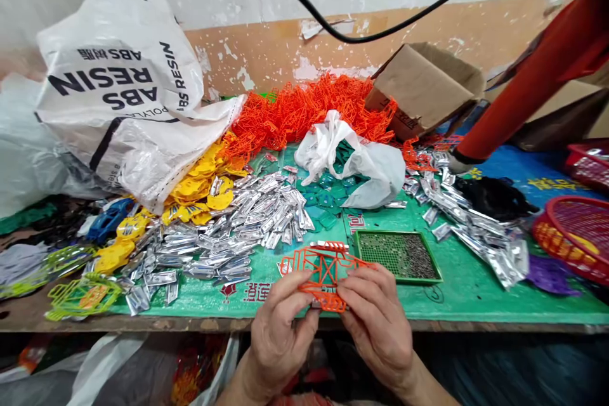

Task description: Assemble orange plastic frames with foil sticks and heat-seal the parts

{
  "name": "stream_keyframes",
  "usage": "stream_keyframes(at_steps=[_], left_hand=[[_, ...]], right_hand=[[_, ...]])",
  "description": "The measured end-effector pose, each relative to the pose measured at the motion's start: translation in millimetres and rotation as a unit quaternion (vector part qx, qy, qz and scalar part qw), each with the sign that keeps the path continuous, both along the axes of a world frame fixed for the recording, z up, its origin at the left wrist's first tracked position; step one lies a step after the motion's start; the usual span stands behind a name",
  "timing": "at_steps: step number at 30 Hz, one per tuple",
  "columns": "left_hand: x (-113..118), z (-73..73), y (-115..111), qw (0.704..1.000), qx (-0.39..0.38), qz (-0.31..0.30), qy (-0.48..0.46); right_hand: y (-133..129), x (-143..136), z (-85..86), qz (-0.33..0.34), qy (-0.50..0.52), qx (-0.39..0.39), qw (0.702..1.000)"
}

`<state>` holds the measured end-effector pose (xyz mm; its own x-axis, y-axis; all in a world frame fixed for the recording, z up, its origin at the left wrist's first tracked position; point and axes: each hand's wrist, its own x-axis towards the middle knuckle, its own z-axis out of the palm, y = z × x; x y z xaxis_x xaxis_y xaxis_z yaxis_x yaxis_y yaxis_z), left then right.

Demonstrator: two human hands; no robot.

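Both hands hold an orange plastic lattice frame (325, 269) over the table's front edge. The fingers of my left hand (285, 323) pinch its lower left part. My right hand (375, 317) grips the right side, thumb below and fingers on top. A silver strip (328, 245) shows along the frame's far side. Just beyond my right hand lies a green tray (380, 254) with small dark metal pieces in its right half. A heap of silver chromed plastic parts (266, 209) spreads left of the frame. What sits under my fingertips is hidden.
A tangle of orange frames (304, 111) lies along the wall beside a cardboard box (423, 89). Yellow parts (197, 184) and a white resin sack (128, 63) are at left. A white plastic bag (371, 168) stands mid-table. An orange-red post (528, 76) and red baskets (573, 228) occupy the right.
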<state>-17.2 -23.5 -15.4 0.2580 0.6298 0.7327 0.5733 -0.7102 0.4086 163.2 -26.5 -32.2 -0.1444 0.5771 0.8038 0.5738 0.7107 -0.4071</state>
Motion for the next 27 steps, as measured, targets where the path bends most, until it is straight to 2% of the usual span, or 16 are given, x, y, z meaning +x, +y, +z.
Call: stream_keyframes(at_steps=[15, 19, 23, 27], left_hand=[[-7, 4.4, -2, 1.0, -0.016, -0.024, 0.002], [-4, 5.7, 0, 0.999, -0.04, -0.022, 0.003], [-7, 17.7, 0, 0.992, -0.102, -0.038, 0.067], [-15, 38.7, 6, 0.973, -0.161, -0.116, 0.118]], right_hand=[[3, 0, -1.4, -0.004, -0.003, 0.014, 1.0], [5, 0, -0.6, 0.012, -0.006, -0.003, 1.0], [6, 0, 7.9, 0.048, -0.015, -0.065, 0.997], [8, 3, 24.1, 0.128, -0.044, -0.148, 0.98]])
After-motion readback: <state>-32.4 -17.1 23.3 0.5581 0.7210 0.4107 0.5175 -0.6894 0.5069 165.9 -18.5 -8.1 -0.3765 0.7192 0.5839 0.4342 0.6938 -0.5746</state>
